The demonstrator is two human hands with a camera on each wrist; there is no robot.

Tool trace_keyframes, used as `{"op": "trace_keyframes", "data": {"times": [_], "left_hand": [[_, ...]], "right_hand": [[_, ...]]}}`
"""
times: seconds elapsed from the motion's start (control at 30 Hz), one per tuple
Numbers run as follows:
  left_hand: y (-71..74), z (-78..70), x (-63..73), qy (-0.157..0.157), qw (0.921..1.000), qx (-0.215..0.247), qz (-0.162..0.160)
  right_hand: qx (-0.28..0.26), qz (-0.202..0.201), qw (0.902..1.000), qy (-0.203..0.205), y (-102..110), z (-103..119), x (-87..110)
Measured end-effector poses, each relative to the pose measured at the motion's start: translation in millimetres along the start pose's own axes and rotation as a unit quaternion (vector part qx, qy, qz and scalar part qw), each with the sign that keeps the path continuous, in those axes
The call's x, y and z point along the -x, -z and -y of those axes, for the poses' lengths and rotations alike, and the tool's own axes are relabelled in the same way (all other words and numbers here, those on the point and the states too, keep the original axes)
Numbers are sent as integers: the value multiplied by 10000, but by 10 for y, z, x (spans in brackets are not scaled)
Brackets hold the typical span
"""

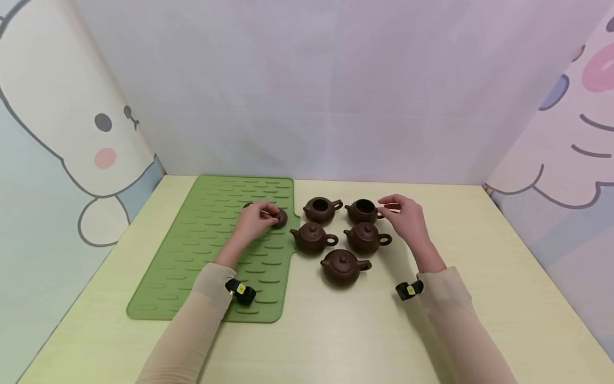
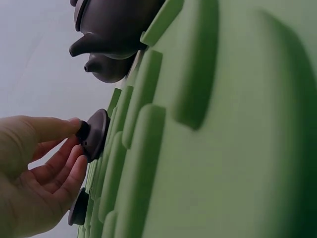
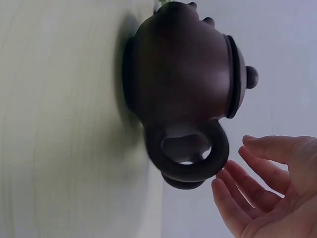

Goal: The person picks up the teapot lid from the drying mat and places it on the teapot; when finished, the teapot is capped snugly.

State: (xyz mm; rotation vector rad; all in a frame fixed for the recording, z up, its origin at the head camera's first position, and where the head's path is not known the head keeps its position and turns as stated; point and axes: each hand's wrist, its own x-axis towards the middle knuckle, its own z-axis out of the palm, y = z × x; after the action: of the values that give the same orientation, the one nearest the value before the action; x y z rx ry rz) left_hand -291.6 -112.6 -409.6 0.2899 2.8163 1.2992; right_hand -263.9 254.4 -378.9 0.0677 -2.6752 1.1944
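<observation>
On the green mat, my left hand [image 1: 253, 220] pinches the knob of a dark brown teapot lid [image 1: 281, 218] between thumb and finger. The left wrist view shows this lid [image 2: 96, 135] standing at the mat's surface, with a second lid [image 2: 79, 207] beyond my fingers. My right hand [image 1: 405, 217] is beside the handle of a lidless teapot [image 1: 362, 212] at the back right, fingers loosely bent and apart. Whether a fingertip touches that handle is hard to tell. Another lidless teapot [image 1: 320, 210] stands to its left.
Two lidded teapots, one on the left [image 1: 312, 238] and one on the right [image 1: 365, 238], stand in front of the lidless pair. A third lidded teapot [image 1: 341, 268] sits nearest the front. The green mat [image 1: 192, 266] covers the table's left part; a pale wall [image 1: 326, 106] rises behind.
</observation>
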Motion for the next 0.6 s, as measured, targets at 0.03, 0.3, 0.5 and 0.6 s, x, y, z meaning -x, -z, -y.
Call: {"op": "trace_keyframes", "data": {"times": [0.03, 0.3, 0.5, 0.6], "left_hand": [[-1, 7, -4, 12, 10000, -25, 17], [-29, 17, -77, 15, 9997, -241, 33], [-61, 11, -92, 189, 9994, -305, -10], [-66, 9, -87, 188, 9991, -372, -92]], "right_hand": [[-19, 52, 10000, -19, -2, -20, -14], [-45, 371, 9993, -73, -45, -167, -100], [112, 507, 9982, -302, -103, -289, -136], [112, 472, 9982, -348, -130, -327, -160]]}}
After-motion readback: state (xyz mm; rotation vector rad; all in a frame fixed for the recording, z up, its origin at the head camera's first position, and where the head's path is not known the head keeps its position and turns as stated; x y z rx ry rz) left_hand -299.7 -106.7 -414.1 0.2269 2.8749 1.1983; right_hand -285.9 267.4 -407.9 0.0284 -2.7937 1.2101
